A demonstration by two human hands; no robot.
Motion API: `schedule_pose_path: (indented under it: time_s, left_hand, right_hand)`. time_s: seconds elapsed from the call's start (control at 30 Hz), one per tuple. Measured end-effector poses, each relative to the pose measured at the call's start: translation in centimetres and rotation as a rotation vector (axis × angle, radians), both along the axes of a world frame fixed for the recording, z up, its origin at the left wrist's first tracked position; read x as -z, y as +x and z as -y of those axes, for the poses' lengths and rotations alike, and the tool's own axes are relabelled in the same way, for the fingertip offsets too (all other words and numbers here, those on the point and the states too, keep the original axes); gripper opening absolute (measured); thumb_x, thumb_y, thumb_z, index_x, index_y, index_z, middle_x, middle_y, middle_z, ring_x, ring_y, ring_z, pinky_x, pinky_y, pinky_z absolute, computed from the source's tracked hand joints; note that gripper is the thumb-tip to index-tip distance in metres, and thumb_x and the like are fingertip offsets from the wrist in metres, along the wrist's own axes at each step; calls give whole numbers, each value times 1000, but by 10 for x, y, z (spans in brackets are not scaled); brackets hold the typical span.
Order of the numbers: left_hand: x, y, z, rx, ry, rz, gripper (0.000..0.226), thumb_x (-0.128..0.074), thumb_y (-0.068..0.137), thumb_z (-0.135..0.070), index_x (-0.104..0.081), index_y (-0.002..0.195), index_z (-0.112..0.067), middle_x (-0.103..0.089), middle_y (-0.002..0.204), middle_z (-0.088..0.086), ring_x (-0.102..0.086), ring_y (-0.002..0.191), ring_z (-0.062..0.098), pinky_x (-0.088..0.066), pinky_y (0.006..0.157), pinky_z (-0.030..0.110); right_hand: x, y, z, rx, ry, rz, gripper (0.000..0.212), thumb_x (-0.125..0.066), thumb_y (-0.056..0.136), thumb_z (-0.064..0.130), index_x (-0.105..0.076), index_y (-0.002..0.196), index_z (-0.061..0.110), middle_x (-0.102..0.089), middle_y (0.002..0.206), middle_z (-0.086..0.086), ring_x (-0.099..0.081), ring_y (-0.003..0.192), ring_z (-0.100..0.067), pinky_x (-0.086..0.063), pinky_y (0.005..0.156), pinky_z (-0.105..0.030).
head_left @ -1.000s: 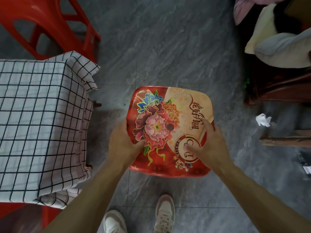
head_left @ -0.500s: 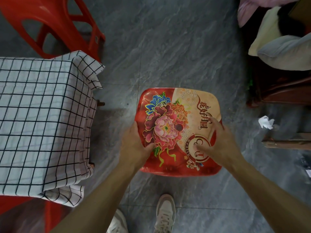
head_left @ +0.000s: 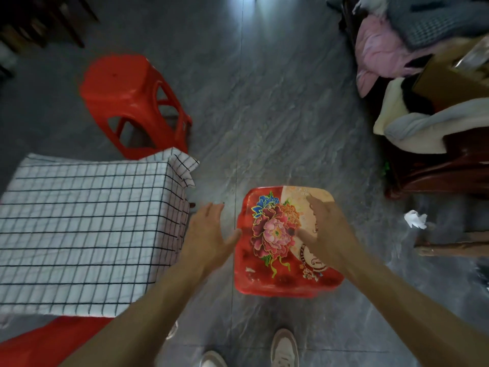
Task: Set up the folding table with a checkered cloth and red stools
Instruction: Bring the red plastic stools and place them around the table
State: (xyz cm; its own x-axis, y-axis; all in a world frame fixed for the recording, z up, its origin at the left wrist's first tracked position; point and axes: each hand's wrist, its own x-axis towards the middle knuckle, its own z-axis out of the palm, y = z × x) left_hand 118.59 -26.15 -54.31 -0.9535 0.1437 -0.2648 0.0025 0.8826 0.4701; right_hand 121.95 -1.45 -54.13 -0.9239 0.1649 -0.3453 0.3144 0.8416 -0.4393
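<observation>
1. Looking straight down from head height, the view shows a person's two bare forearms reaching forward over a grey stone-patterned floor (head_left: pixel 277 115).
2. Directly below the hands stands a red stool with a flower-printed seat (head_left: pixel 267 279), its top showing a pink peony, blue and orange blooms and a cream corner with lettering.
3. The left hand (head_left: pixel 209 234) hovers just beside the seat's left edge, fingers straight and spread, thumb pointing toward the stool; it holds nothing, and whether the thumb tip touches the edge cannot be told.
4. The right hand (head_left: pixel 328 231) is over the right half of the seat, fingers extended and relaxed, gripping nothing; whether it rests on the surface or floats above it cannot be told.
5. To the left is the folding table, draped in a white checkered cloth (head_left: pixel 84 229) with thin dark lines; one corner of the cloth hangs folded at the far right.
6. Beyond the table, a plain red stool (head_left: pixel 124 86) stands on the floor at its far corner.
7. Part of another red stool (head_left: pixel 50 340) shows at the bottom left, under the table's near edge.
8. The person's pale shoes (head_left: pixel 284 348) appear at the bottom edge.
9. On the right, a dark wooden seat holds a pile of clothes (head_left: pixel 423 123), and a crumpled tissue (head_left: pixel 415 219) lies on the floor nearby.
</observation>
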Motion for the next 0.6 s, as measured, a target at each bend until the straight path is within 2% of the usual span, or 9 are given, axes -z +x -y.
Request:
schedule_pose_path:
  time_s: [0.17, 0.33, 0.43, 0.6]
  left_hand:
    - [-120, 2, 41, 52, -42, -106, 74, -63, 85, -52, -35, 146, -21, -31, 154, 4, -28, 140, 21, -27, 114, 35]
    - [-226, 14, 75, 36, 21, -215, 67, -66, 86, -46, -42, 143, -17, -38, 150, 5, -32, 137, 21, -25, 111, 31]
    - [-269, 34, 94, -3, 86, -271, 64, -68, 86, -44, -46, 139, -16, -41, 147, 7, -34, 136, 22, -23, 110, 27]
    - [-301, 72, 133, -104, 173, -331, 65, -68, 84, -44, -49, 137, -11, -46, 142, 9, -38, 133, 23, -29, 112, 33]
  right_hand:
    - [-120, -3, 26, -4, -65, -153, 73, -67, 87, 39, -33, 149, 22, -41, 142, -10, -40, 130, -28, -37, 109, -43]
    - [-228, 12, 56, -38, -37, -277, 73, -71, 84, 41, -39, 146, 20, -42, 138, -10, -43, 128, -25, -38, 107, -35]
    - [-282, 28, 75, -86, 18, -293, 74, -70, 84, 45, -38, 147, 20, -40, 142, -10, -40, 132, -26, -38, 110, -40]
    - [-347, 51, 108, -142, 80, -327, 75, -67, 85, 47, -36, 147, 22, -38, 144, -11, -40, 133, -29, -38, 109, -47]
